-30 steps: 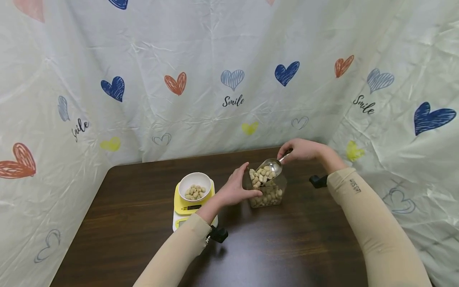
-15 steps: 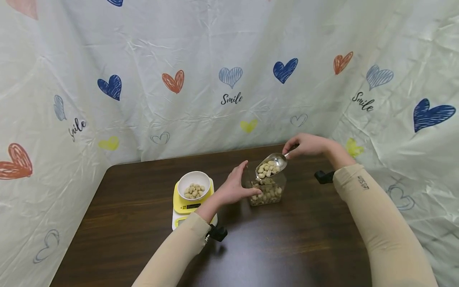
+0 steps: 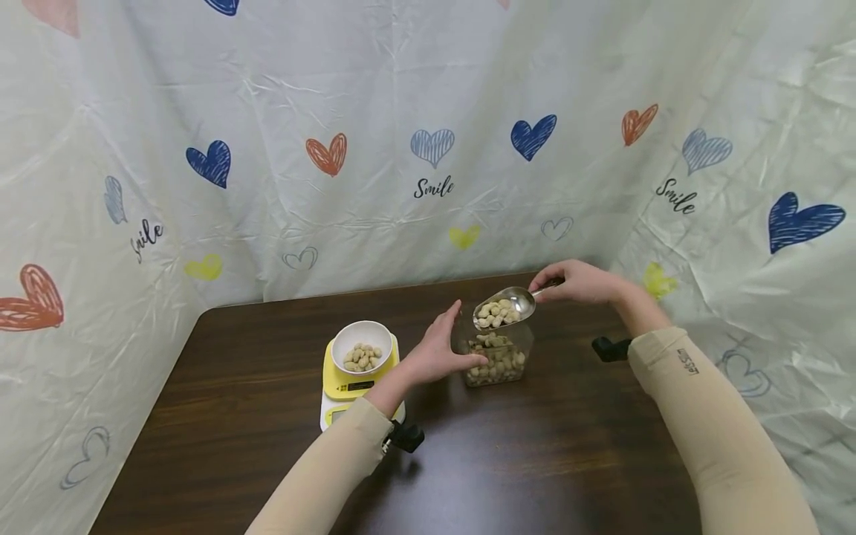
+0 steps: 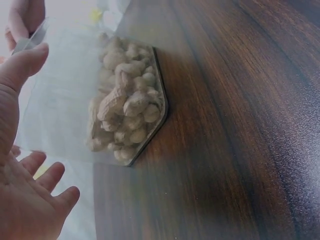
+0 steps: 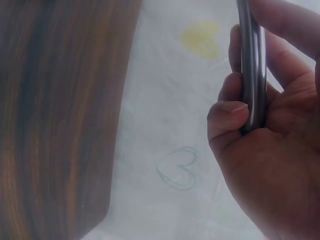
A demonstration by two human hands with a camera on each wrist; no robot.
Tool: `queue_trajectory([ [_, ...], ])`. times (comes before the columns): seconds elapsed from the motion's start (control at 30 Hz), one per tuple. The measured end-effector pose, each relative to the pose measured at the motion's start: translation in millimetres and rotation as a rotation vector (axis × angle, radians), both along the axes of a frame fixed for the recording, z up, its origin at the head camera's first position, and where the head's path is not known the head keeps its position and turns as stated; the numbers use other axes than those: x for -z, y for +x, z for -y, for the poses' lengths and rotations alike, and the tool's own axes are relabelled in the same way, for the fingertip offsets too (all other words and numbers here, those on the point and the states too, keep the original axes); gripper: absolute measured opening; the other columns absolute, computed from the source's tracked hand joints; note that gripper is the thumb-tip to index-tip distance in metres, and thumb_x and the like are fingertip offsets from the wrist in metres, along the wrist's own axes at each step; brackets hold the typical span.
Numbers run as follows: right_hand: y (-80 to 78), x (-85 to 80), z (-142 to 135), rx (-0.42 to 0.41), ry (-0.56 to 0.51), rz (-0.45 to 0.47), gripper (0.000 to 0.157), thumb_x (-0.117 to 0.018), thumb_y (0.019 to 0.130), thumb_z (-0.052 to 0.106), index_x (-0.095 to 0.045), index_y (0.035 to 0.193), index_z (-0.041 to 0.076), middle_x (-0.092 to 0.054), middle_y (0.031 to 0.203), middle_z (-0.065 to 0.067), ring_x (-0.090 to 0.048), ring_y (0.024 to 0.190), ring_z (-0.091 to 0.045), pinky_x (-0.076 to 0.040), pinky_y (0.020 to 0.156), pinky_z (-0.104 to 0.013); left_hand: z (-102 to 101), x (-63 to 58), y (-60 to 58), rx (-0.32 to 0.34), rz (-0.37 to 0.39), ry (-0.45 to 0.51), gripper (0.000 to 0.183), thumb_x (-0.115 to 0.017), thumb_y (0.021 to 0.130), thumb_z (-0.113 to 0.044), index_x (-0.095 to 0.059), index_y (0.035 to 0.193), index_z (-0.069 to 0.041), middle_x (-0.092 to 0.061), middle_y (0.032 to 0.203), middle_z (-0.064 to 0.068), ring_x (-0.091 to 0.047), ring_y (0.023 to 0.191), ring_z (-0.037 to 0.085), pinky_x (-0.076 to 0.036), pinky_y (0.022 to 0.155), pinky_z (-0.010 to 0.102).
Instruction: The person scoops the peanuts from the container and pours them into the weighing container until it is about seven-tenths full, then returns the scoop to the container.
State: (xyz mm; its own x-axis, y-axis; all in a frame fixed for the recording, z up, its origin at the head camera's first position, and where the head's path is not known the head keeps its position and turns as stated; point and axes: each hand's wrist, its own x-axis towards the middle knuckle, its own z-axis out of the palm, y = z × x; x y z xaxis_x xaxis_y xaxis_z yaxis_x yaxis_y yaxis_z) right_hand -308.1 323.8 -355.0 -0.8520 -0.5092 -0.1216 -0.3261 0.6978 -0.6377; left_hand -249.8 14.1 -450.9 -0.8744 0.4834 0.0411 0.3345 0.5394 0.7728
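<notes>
My right hand [image 3: 575, 282] grips the handle [image 5: 254, 75] of a metal scoop [image 3: 521, 301], fingers curled round it in the right wrist view. Unshelled peanuts [image 3: 496, 312] lie in the scoop, which is held over the top of a clear container [image 3: 528, 342]. More peanuts [image 4: 127, 105] fill the lower part of that container. My left hand [image 3: 438, 357] holds the container at its left side, thumb on the near face and fingers reaching round behind. In the left wrist view the thumb [image 4: 25, 65] lies near the rim.
Left of the container, a yellow and white kitchen scale [image 3: 341, 386] carries a white bowl [image 3: 348, 338] with some peanuts in it. My left forearm partly covers the scale. Everything stands on a dark wooden table [image 3: 254, 401]; a heart-printed sheet [image 3: 374, 89] hangs behind and beside it.
The scoop has risen from among the peanuts and shifted right with my right hand, then slightly back left. It carries fewer peanuts than a second ago. My left hand has stayed on the container.
</notes>
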Motion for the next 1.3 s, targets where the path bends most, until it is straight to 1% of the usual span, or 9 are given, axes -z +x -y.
queue_trajectory([
  [0.2,9.7,-0.5,3.1,0.032,-0.043,-0.011,0.026,-0.069,0.084,0.037,-0.068,0.103,0.019,-0.063,0.105,0.0,-0.056,0.095,-0.022,-0.045,0.077,-0.04,6.7,-2.0,2.4,0.005,-0.013,0.009,0.117,-0.073,0.064,-0.064,0.009,0.145,-0.039,-0.011,0.153,-0.004,-0.01,0.138,0.015,-0.024,0.106,0.042],
  [0.3,14.5,-1.9,5.6,0.045,-0.05,-0.015,0.028,-0.067,0.085,0.038,-0.066,0.106,0.02,-0.062,0.108,0.001,-0.056,0.097,-0.02,-0.046,0.078,-0.042,13.8,-4.8,3.3,0.01,-0.044,0.021,0.114,-0.072,0.065,-0.065,0.005,0.146,-0.041,-0.013,0.152,-0.007,-0.011,0.138,0.012,-0.025,0.105,0.041],
  [0.43,27.2,-10.9,17.4,0.067,-0.061,-0.016,0.03,-0.064,0.088,0.034,-0.064,0.111,0.016,-0.059,0.114,-0.004,-0.055,0.1,-0.023,-0.045,0.078,-0.043,28.0,-11.2,6.9,0.016,-0.115,0.032,0.107,-0.07,0.066,-0.065,-0.006,0.147,-0.038,-0.021,0.148,-0.012,-0.019,0.134,0.008,-0.028,0.103,0.038],
  [0.53,30.8,-10.8,24.1,0.086,-0.058,-0.042,0.029,-0.064,0.088,0.034,-0.064,0.112,0.017,-0.059,0.116,-0.003,-0.054,0.099,-0.022,-0.045,0.077,-0.04,43.9,-18.0,12.9,0.012,-0.17,0.044,0.102,-0.071,0.067,-0.064,-0.013,0.146,-0.037,-0.026,0.144,-0.014,-0.024,0.131,0.006,-0.03,0.102,0.038],
  [0.6,27.9,-4.6,24.3,0.092,-0.056,-0.067,0.029,-0.064,0.087,0.039,-0.064,0.11,0.022,-0.059,0.114,0.001,-0.054,0.097,-0.019,-0.045,0.075,-0.038,57.4,-23.1,17.4,0.006,-0.197,0.056,0.099,-0.071,0.068,-0.062,-0.016,0.146,-0.037,-0.027,0.143,-0.014,-0.025,0.13,0.006,-0.031,0.101,0.039],
  [0.8,31.4,-2.9,32.7,0.113,-0.081,-0.087,0.03,-0.065,0.085,0.044,-0.065,0.108,0.026,-0.059,0.114,0.004,-0.055,0.096,-0.019,-0.046,0.074,-0.038,102.0,-34.4,22.7,-0.036,-0.22,0.069,0.096,-0.074,0.069,-0.057,-0.018,0.145,-0.037,-0.025,0.144,-0.014,-0.021,0.132,0.007,-0.028,0.102,0.042],
  [1.03,34.4,-2.7,49.0,0.106,-0.113,-0.105,0.028,-0.064,0.086,0.041,-0.065,0.109,0.024,-0.059,0.112,0.002,-0.054,0.099,-0.019,-0.044,0.078,-0.039,149.6,-33.6,20.9,-0.123,-0.218,0.021,0.096,-0.073,0.068,-0.059,-0.017,0.144,-0.04,-0.022,0.145,-0.016,-0.018,0.134,0.01,-0.029,0.1,0.047],
  [1.2,36.1,-1.3,64.9,0.091,-0.146,-0.12,0.027,-0.065,0.086,0.04,-0.066,0.107,0.024,-0.06,0.108,0.003,-0.055,0.096,-0.017,-0.045,0.078,-0.039,174.8,-24.8,21.5,-0.187,-0.185,-0.021,0.098,-0.075,0.066,-0.059,-0.016,0.144,-0.043,-0.02,0.145,-0.016,-0.015,0.134,0.011,-0.03,0.099,0.049],
  [1.3,35.7,0.0,74.8,0.082,-0.151,-0.142,0.025,-0.066,0.085,0.04,-0.067,0.105,0.024,-0.061,0.105,0.005,-0.055,0.096,-0.015,-0.045,0.079,-0.038,185.7,-18.1,22.7,-0.203,-0.162,-0.047,0.1,-0.076,0.066,-0.058,-0.016,0.144,-0.042,-0.018,0.146,-0.015,-0.013,0.135,0.013,-0.03,0.099,0.05],
])
